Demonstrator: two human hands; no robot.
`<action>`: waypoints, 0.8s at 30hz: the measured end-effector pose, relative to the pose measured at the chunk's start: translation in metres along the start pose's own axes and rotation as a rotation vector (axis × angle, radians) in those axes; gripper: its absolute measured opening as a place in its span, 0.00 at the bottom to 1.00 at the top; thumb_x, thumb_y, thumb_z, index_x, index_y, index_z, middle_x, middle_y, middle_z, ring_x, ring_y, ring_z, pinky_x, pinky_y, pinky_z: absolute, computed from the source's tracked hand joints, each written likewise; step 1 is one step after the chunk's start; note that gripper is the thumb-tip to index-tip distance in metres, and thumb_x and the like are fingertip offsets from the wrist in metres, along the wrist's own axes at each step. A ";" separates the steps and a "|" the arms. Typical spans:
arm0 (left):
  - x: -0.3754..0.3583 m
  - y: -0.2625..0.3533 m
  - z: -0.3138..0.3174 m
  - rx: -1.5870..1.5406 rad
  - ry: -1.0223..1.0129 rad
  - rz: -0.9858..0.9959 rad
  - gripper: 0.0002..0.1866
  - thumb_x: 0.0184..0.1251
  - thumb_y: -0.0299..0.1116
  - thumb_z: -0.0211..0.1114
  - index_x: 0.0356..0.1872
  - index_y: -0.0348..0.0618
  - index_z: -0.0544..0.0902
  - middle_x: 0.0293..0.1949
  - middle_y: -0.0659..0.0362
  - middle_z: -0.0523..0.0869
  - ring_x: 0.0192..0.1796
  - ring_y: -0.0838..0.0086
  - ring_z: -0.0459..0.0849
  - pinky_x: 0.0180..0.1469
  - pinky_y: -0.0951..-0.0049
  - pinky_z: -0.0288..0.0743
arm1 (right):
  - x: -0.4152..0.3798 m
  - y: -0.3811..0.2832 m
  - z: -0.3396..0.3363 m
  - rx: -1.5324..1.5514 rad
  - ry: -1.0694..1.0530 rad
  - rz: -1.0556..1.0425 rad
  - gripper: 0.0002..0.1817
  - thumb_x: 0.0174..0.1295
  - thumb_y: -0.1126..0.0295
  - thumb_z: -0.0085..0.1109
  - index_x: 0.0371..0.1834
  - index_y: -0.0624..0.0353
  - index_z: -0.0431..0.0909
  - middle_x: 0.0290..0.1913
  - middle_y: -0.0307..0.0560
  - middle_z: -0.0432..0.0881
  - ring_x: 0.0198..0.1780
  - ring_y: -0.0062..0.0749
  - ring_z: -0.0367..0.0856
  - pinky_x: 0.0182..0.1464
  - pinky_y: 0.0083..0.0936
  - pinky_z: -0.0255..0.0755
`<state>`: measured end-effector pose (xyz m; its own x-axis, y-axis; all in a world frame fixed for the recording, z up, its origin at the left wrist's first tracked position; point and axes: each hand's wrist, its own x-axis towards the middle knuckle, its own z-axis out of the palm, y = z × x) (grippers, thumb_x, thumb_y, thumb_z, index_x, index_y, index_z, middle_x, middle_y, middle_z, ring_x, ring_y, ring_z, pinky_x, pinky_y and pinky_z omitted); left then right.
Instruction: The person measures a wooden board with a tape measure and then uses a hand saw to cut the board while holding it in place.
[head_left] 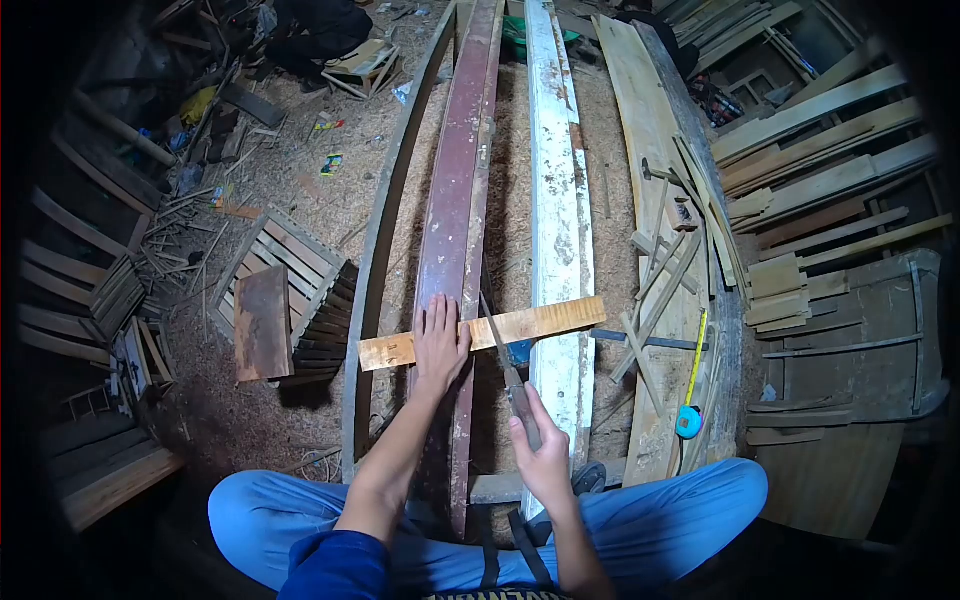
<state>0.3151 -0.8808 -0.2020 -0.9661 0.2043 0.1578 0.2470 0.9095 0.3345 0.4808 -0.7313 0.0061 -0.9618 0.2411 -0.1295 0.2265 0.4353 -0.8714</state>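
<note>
A short wooden board lies crosswise over a maroon beam and a white, paint-worn beam. My left hand rests flat on this board above the maroon beam, fingers stretched forward and pressing down. Closed around the handle of a handsaw is my right hand. The narrow saw blade points away from me and crosses the board in the gap between the two beams. Part of the handle is hidden by my fingers.
At right, a long plank carries loose sticks, a hammer and a tape measure with its yellow blade out. A slatted crate stands at left on the sawdust-covered floor. A person crouches at the far left.
</note>
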 end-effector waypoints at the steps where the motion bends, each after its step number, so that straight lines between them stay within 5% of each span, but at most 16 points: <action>1: 0.002 0.000 -0.001 -0.006 -0.001 -0.004 0.33 0.81 0.48 0.54 0.78 0.37 0.73 0.81 0.43 0.70 0.84 0.55 0.65 0.87 0.47 0.49 | -0.002 -0.003 0.002 -0.007 -0.002 0.001 0.29 0.78 0.70 0.62 0.79 0.70 0.70 0.66 0.62 0.86 0.64 0.37 0.87 0.69 0.32 0.75; 9: 0.009 -0.005 -0.004 0.008 -0.174 0.074 0.35 0.83 0.50 0.48 0.82 0.41 0.68 0.85 0.51 0.64 0.88 0.61 0.57 0.89 0.48 0.43 | 0.004 -0.020 -0.001 -0.025 0.041 0.115 0.24 0.77 0.70 0.63 0.71 0.71 0.78 0.60 0.63 0.90 0.63 0.39 0.88 0.68 0.33 0.76; 11: 0.008 -0.007 -0.001 0.013 -0.144 0.112 0.34 0.84 0.49 0.47 0.83 0.40 0.67 0.86 0.53 0.64 0.88 0.63 0.56 0.89 0.48 0.42 | 0.022 -0.034 0.004 -0.032 0.080 0.128 0.23 0.76 0.68 0.63 0.68 0.71 0.80 0.60 0.69 0.88 0.66 0.56 0.87 0.69 0.40 0.78; 12: 0.010 -0.006 -0.001 0.015 -0.147 0.107 0.34 0.84 0.49 0.47 0.83 0.40 0.67 0.86 0.53 0.64 0.88 0.63 0.56 0.89 0.48 0.42 | 0.034 -0.026 0.013 -0.024 0.100 0.118 0.23 0.78 0.69 0.63 0.70 0.72 0.79 0.59 0.64 0.90 0.63 0.40 0.89 0.68 0.33 0.76; 23: 0.011 -0.001 -0.013 0.005 -0.133 0.102 0.32 0.85 0.46 0.47 0.81 0.38 0.69 0.85 0.53 0.66 0.88 0.63 0.58 0.88 0.48 0.45 | 0.060 0.014 0.049 -0.019 0.135 0.095 0.22 0.80 0.71 0.60 0.71 0.73 0.78 0.60 0.64 0.89 0.64 0.39 0.87 0.68 0.34 0.77; 24: 0.011 -0.001 -0.012 0.011 -0.137 0.110 0.32 0.85 0.46 0.47 0.81 0.39 0.69 0.85 0.53 0.65 0.88 0.63 0.58 0.89 0.48 0.44 | 0.059 0.020 0.049 0.052 0.136 0.101 0.23 0.78 0.68 0.62 0.70 0.70 0.80 0.61 0.68 0.88 0.65 0.52 0.88 0.69 0.40 0.77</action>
<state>0.3053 -0.8841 -0.1899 -0.9345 0.3500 0.0645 0.3520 0.8825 0.3118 0.4210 -0.7513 -0.0423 -0.9043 0.3976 -0.1557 0.3093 0.3585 -0.8808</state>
